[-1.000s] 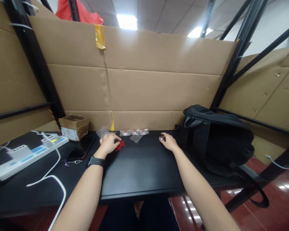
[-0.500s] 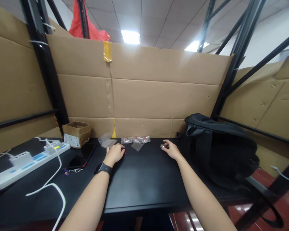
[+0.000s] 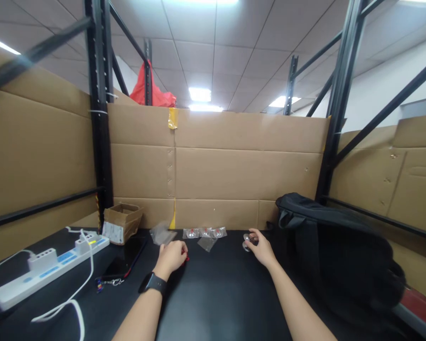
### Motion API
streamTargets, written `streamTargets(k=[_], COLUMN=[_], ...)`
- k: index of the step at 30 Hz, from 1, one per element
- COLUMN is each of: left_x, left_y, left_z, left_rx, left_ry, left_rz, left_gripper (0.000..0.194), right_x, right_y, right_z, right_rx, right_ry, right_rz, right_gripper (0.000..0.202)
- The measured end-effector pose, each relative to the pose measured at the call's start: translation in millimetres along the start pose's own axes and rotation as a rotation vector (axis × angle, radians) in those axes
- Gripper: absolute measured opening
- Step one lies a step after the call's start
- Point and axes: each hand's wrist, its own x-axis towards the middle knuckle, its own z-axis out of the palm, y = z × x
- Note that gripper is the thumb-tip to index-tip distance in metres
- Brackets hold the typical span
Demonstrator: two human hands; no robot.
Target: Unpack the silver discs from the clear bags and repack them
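My left hand (image 3: 173, 257), with a dark watch on its wrist, is closed low over the black table (image 3: 220, 293). A bit of something red (image 3: 187, 258) shows at its fingertips. My right hand (image 3: 261, 247) has thumb and fingers curled round a small clear, shiny round item (image 3: 247, 242) at the table's back right. Between the hands, further back, lie small clear packets with red bits (image 3: 205, 232) in a row. A flat clear bag (image 3: 207, 243) lies just in front of them. Crumpled clear plastic bags (image 3: 162, 234) sit behind my left hand.
On the left are a white power strip (image 3: 49, 272) with cables, a dark phone or tablet (image 3: 125, 258) with a keychain, and an open cardboard box (image 3: 123, 222). A black backpack (image 3: 341, 255) fills the right side. Cardboard walls (image 3: 216, 173) stand behind.
The view has tilted up, showing more ceiling. The clear round item shows more beside my right fingers. My left fingers look more bunched over the red item.
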Motion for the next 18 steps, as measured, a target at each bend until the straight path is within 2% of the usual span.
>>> streamTargets(k=[10, 18], left_x=[2, 4], left_y=[1, -1], left_z=[4.7, 5.1], left_rx=[-0.004, 0.02], left_ry=[0.059, 0.132], left_rz=[0.0, 0.01], left_gripper=[0.017, 0.016], right_x=[2, 1], right_y=[-4, -13], right_z=[3, 5], right_rx=[0.113, 0.194], right_ry=[0.022, -0.032], right_rz=[-0.012, 0.001], right_gripper=[0.042, 0.045])
